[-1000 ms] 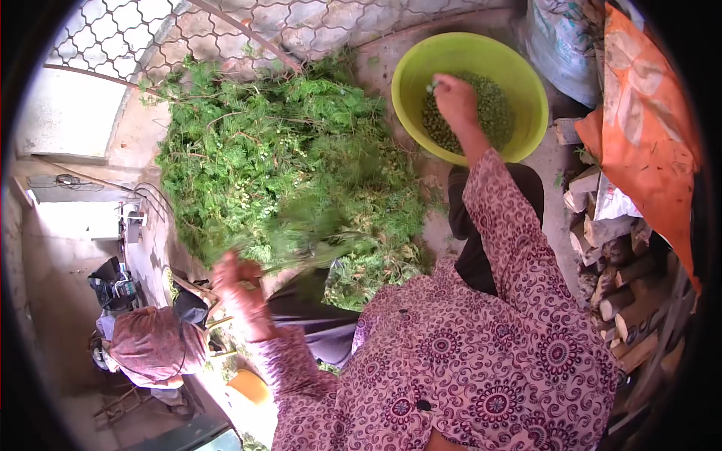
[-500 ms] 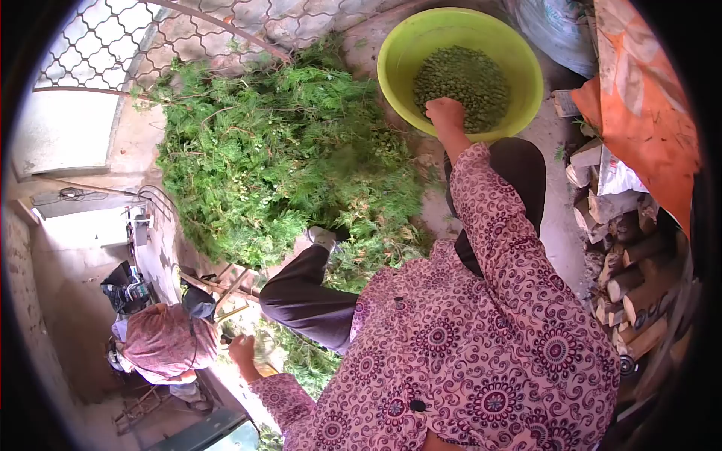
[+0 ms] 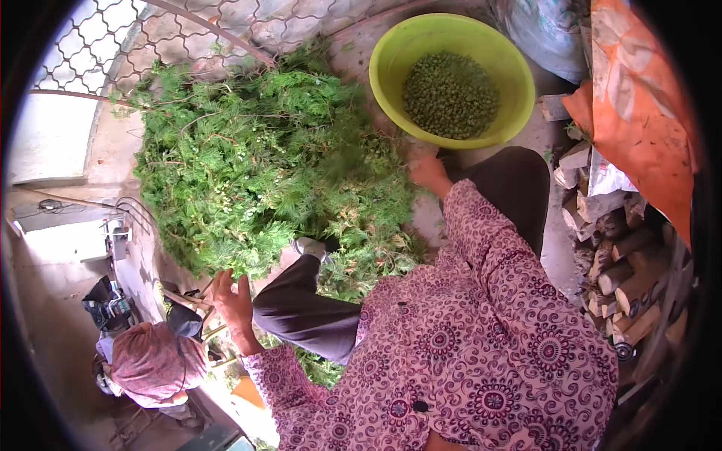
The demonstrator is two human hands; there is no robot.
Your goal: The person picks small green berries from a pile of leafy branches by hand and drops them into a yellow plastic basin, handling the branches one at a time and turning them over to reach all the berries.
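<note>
Just below the big yellow-green tub [image 3: 387, 75], the person's right hand [image 3: 430, 173] is near the rim, on the side close to the pile of leafy green branches [image 3: 248, 173]. Its fingertips are blurry, so I cannot tell if they pinch something, or if they touch the tub. The left hand [image 3: 233, 304] is well away from the tub, down and to the left, next to the low edge of the pile. Its fingers are spread and its thumb sticks out. I see nothing in it.

Lots of little round green bits [image 3: 451, 94] lie inside the tub, in a heap on its bottom. The high walls probably stop them from rolling off. The pile is on the ground just left of the tub. It seems to be put there so that both hands can reach it from where the person sits. The right knee [image 3: 519, 188] is bent just below the tub, which likely leaves the tub close to the right hand.

To the right of the tub, and lower, cut logs [image 3: 628, 278] are stacked. An orange sheet [image 3: 639, 98] hangs by them, maybe as a cover. Far down and left of the tub is another person [image 3: 154, 364].
</note>
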